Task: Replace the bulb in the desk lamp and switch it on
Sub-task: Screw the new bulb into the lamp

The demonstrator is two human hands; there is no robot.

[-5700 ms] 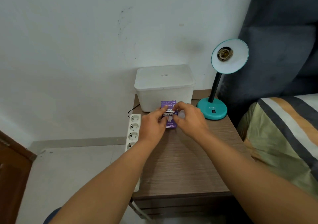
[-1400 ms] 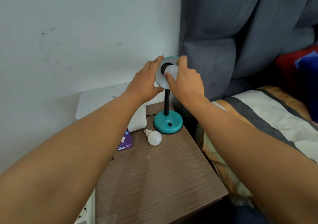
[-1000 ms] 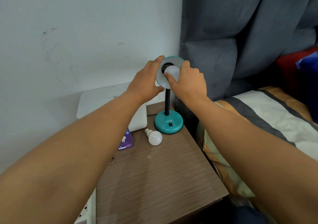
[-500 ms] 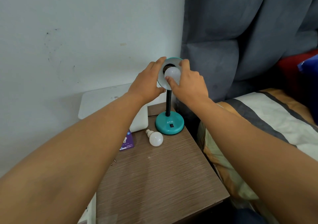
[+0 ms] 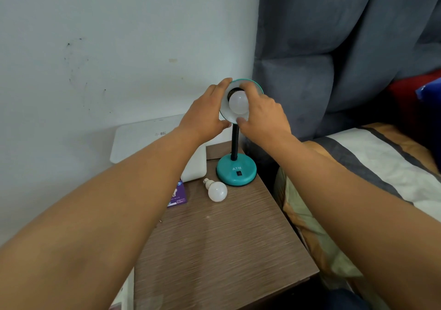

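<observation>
Bulb (image 5: 238, 104) gripped by right hand (image 5: 262, 116) in lamp shade (image 5: 225, 115) (teal), left hand (image 5: 205, 116) clasping shade rim

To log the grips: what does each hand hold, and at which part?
Left hand grips the lamp shade at its left rim; right hand holds the bulb by its globe.

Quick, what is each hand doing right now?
Left hand: closed on the rim of the lamp shade, steadying it.
Right hand: fingers closed around the bulb in the shade's socket.
</observation>
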